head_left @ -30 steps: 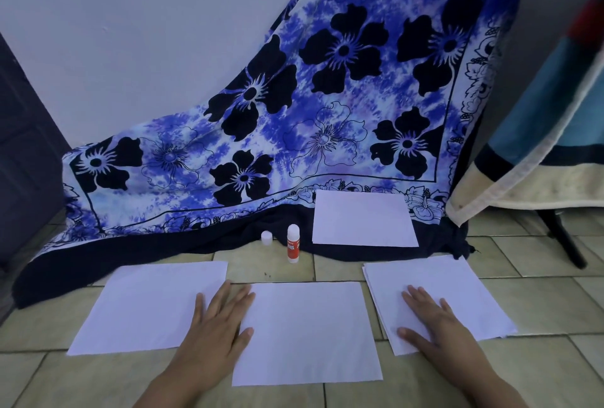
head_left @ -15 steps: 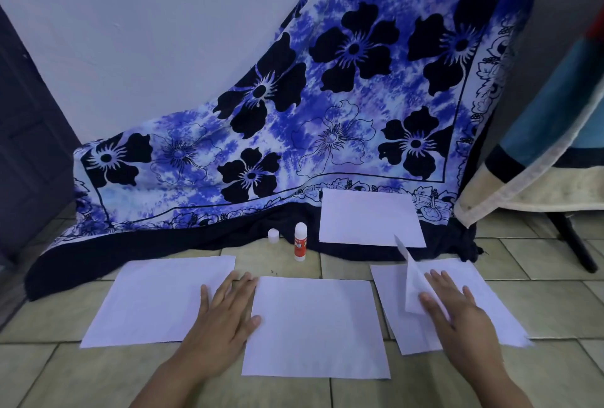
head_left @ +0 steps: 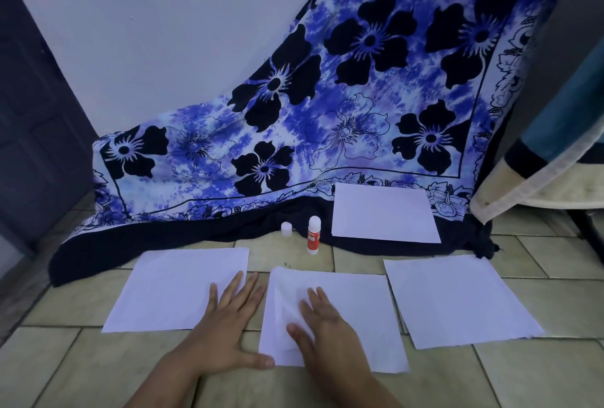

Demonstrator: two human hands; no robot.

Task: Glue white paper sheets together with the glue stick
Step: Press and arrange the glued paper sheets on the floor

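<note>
The L hand [head_left: 233,319] is lying flat, fingers spread, partly on the left sheet [head_left: 170,290] & partly on the tiled floor [head_left: 81,368]. The R hand [head_left: 327,322] is pressing flat, fingers straight, on the middle sheet [head_left: 366,309], which is wrinkling beside it. The right sheet [head_left: 457,299] is lying apart. The glue stick [head_left: 313,235] is standing upright behind the sheets, a small white cap [head_left: 286,229] just beside it. A fourth sheet [head_left: 382,213] is lying on the flower cloth [head_left: 327,113].
</note>
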